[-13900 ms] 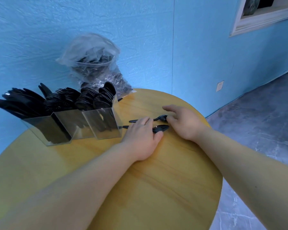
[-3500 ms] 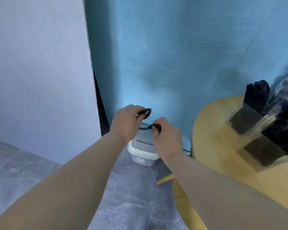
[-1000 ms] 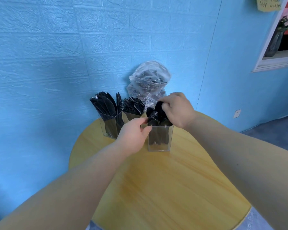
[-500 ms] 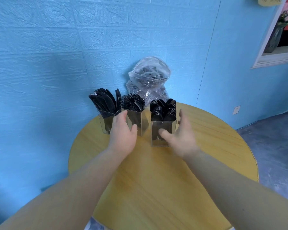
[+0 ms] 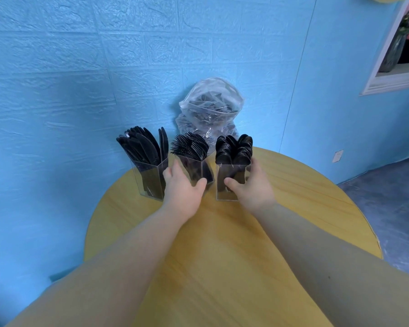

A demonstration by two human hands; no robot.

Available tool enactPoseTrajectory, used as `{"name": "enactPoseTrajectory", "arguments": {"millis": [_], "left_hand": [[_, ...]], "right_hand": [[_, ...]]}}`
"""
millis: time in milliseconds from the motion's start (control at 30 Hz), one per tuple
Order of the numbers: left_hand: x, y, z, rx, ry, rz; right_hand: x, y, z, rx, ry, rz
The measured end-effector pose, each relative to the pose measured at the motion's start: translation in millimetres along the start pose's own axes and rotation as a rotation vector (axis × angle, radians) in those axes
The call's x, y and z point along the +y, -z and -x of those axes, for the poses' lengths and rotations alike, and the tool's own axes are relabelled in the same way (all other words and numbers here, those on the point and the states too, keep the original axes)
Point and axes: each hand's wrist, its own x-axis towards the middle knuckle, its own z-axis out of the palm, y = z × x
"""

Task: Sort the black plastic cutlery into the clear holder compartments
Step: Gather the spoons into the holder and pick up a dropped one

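Three clear holders stand in a row at the back of the round yellow table [image 5: 222, 256]. The left holder [image 5: 149, 180] carries black knives [image 5: 139, 145]. My left hand [image 5: 182, 190] grips the middle holder [image 5: 195, 169] of black forks [image 5: 190, 146], fingers on its left side and thumb on its right. The right holder [image 5: 222, 193] is packed with black spoons [image 5: 234, 149]. My right hand [image 5: 253, 187] grips it, thumb across the front and fingers round the right side. No loose cutlery shows on the table.
A clear plastic bag [image 5: 210, 109] with more black cutlery leans on the blue wall behind the holders. The table's right edge drops to a grey floor [image 5: 387, 208]. A white-framed niche [image 5: 392, 79] sits at the upper right.
My hands were spread open in front of the holders half a second ago. They have moved forward and taken hold of the middle and right holders. The camera drew back slightly.
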Motion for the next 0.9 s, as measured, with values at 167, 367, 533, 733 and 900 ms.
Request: {"name": "enactPoseTrajectory", "arguments": {"millis": [167, 367, 533, 733, 900], "left_hand": [[-2, -11, -13, 0.023, 0.007, 0.012], [4, -19, -28, 0.016, -0.002, -0.025], [9, -29, -30, 0.0, -0.005, 0.027], [8, -40, -12, 0.028, -0.062, 0.013], [3, -35, 10, 0.054, -0.095, 0.013]], "right_hand": [[5, 0, -12, 0.012, 0.009, -0.011], [13, 3, -23, 0.045, 0.001, -0.028], [22, 5, -33, 0.024, -0.006, -0.09], [36, 15, -20, 0.067, -0.023, -0.119], [37, 24, 7, 0.083, -0.021, -0.12]]}}
